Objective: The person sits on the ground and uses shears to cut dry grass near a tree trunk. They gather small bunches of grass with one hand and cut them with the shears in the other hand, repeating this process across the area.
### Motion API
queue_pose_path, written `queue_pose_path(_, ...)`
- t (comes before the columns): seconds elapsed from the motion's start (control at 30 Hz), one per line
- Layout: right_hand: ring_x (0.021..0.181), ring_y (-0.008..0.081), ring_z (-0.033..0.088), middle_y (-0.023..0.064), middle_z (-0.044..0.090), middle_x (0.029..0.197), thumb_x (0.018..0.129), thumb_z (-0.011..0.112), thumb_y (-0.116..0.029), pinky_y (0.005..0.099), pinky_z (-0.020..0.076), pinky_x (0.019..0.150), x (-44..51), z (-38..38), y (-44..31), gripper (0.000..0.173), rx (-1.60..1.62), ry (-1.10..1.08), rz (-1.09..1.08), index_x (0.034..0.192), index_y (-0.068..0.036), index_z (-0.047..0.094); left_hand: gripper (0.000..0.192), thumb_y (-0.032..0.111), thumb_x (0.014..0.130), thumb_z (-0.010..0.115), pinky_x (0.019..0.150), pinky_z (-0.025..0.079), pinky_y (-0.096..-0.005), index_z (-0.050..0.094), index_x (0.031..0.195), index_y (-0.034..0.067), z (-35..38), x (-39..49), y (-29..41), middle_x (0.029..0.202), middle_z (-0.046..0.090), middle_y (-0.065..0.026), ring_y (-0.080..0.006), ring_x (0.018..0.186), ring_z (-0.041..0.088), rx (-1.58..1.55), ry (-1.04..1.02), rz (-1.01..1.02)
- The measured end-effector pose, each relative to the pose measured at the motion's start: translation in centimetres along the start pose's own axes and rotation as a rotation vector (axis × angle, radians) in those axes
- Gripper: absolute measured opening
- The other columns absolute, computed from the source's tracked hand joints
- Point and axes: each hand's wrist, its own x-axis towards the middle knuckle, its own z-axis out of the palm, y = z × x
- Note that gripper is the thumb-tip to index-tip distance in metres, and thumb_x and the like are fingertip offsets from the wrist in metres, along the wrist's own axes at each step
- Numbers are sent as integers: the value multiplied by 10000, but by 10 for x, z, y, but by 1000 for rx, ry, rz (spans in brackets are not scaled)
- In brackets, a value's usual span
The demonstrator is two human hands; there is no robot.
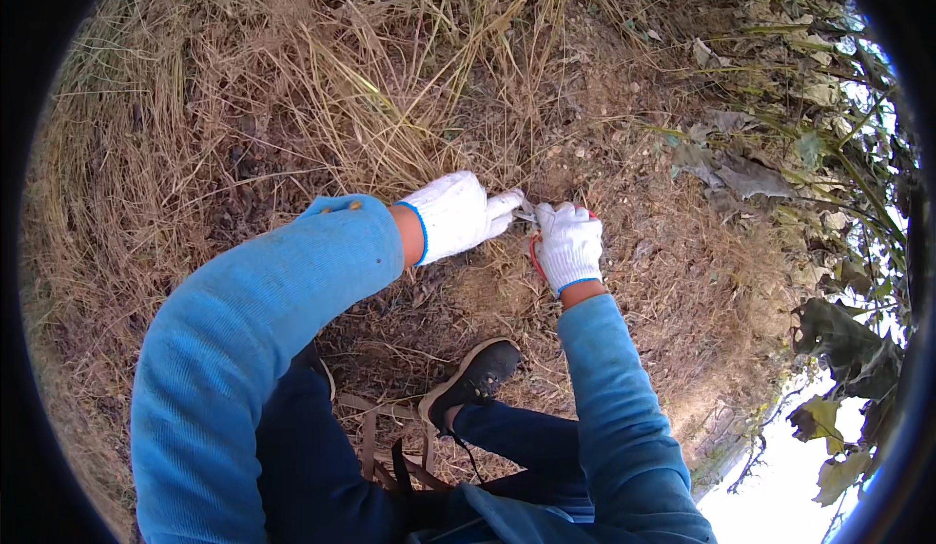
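My right hand (569, 246), in a white knit glove with a blue cuff edge, is closed around a red-handled cutting tool (537, 257), apparently pruning shears. Most of the tool is hidden by the glove; a bit of grey metal (525, 215) shows to the left of the knuckles. In a matching glove, my left hand (457, 216) reaches in from the left, its fingers stretched out to that metal. Whether something thin is pinched between the left fingertips is too small to tell. Both hands are low over dry, littered ground (490, 292).
Long dry grass (387, 120) spreads ahead and to the left. Large, partly withered leaves (753, 175) hang along the right side, with bright light behind. Below the hands is my dark shoe (486, 372). Brown strap-like pieces (368, 434) lie between my legs.
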Motion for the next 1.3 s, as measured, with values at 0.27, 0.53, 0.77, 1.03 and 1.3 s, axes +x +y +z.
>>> queue_pose_path(0.27,911,315,656,104,660,931,803,736,-258,479,488,777,5,-13,0,233,244,129,-284,997,-150,668,98,145,816,673,674,559,-475,735,855,80,18,23,-30,749,714,-131,-321,766,731,173,-98,-171)
queue_pose_path(0.53,798,340,697,131,674,846,832,775,-396,474,550,673,13,-2,-19,341,225,79,-377,1027,-138,667,93,148,775,666,637,555,-489,747,747,112,20,-3,-23,680,676,-138,-346,688,705,43,50,-151)
queue_pose_path(0.77,717,340,706,139,678,785,898,715,-415,491,542,590,-7,1,0,311,329,-26,-392,1037,-145,651,97,141,804,653,634,550,-498,746,807,112,23,-21,-23,667,652,-136,-362,678,692,-25,113,-155)
queue_pose_path(1.03,828,352,682,138,656,881,801,792,-381,475,530,701,-19,-12,4,387,261,30,-394,1026,-111,630,90,131,799,659,598,548,-487,735,843,112,18,-19,-22,701,675,-134,-337,677,707,17,1,-90)
queue_pose_path(1.3,773,300,709,106,669,817,815,773,-384,471,559,714,8,-9,-36,365,284,-6,-462,994,-100,631,110,158,830,665,604,542,-466,728,919,142,5,-21,-25,752,695,-89,-303,682,712,52,-113,-70)
